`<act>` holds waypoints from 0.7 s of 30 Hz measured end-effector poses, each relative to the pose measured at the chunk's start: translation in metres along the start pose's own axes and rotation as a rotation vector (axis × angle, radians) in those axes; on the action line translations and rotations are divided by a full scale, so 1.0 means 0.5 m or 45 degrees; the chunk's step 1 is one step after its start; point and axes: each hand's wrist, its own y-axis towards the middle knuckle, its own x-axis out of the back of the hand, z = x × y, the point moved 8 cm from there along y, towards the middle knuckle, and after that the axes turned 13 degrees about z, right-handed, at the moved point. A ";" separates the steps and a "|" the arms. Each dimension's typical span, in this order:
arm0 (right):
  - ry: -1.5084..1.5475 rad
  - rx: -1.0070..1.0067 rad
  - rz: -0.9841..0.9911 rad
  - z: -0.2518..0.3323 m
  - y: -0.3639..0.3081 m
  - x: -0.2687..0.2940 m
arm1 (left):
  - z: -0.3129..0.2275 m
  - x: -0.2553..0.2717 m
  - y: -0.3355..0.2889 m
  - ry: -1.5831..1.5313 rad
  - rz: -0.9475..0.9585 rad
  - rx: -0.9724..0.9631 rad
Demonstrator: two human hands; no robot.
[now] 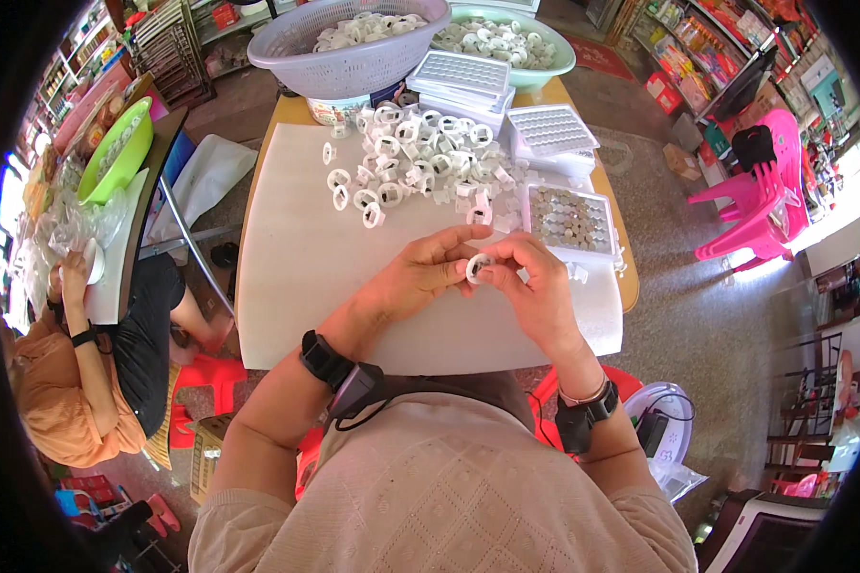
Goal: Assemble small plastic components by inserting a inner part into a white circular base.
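Between the fingertips of my left hand (416, 277) and my right hand (535, 286) is a small white plastic ring (478, 267) with a dark spot inside. Both hands pinch it, just above the white-covered table (296, 248). A loose heap of similar white plastic rings (401, 158) lies beyond my fingers. Close to my right hand stands a white tray (592, 253) holding several small round metallic pieces (569, 215). What the fingers cover of the ring is hidden.
Stacked white trays (549, 129) stand at the back right. Behind the heap are a lilac basket (354, 72) and a pale green basin (545, 72), both with white parts. At left, another person (76, 401) sits at a table with a green basin (119, 153). Pink chairs (769, 191) stand right.
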 end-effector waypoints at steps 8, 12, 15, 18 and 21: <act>-0.025 -0.017 0.022 -0.013 -0.009 -0.011 | 0.000 -0.009 0.005 0.136 0.105 0.079; 0.269 -0.251 0.083 -0.044 -0.016 -0.019 | 0.010 -0.010 0.002 0.091 0.141 0.120; 0.372 -0.337 0.089 -0.048 -0.022 -0.024 | 0.013 -0.013 0.004 0.039 0.132 0.133; 0.425 -0.349 0.109 -0.055 -0.020 -0.019 | 0.010 -0.009 0.005 0.003 0.083 0.136; 0.460 -0.348 0.145 -0.059 -0.019 -0.019 | 0.015 -0.005 0.005 -0.078 0.085 0.120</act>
